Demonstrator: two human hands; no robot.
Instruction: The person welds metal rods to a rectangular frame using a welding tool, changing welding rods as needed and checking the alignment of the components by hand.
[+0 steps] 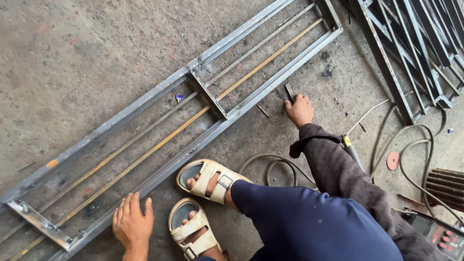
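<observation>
A long steel ladder-like frame (159,92) lies diagonally across the concrete floor, with thin rods running inside it and short cross bars. My left hand (131,223) rests flat on the floor, fingers apart, right beside the frame's near rail at the bottom. My right hand (299,110) reaches out in a dark sleeve and closes on a small flat dark metal piece (289,92) on the floor just beside the frame's near rail. My feet in cream sandals (208,181) stand between the two hands.
More welded steel frames (415,43) are stacked at the top right. Grey cables (415,159) loop over the floor at right, with an electrode holder (350,147), an orange disc (393,160) and a machine with red buttons (442,237) at the bottom right.
</observation>
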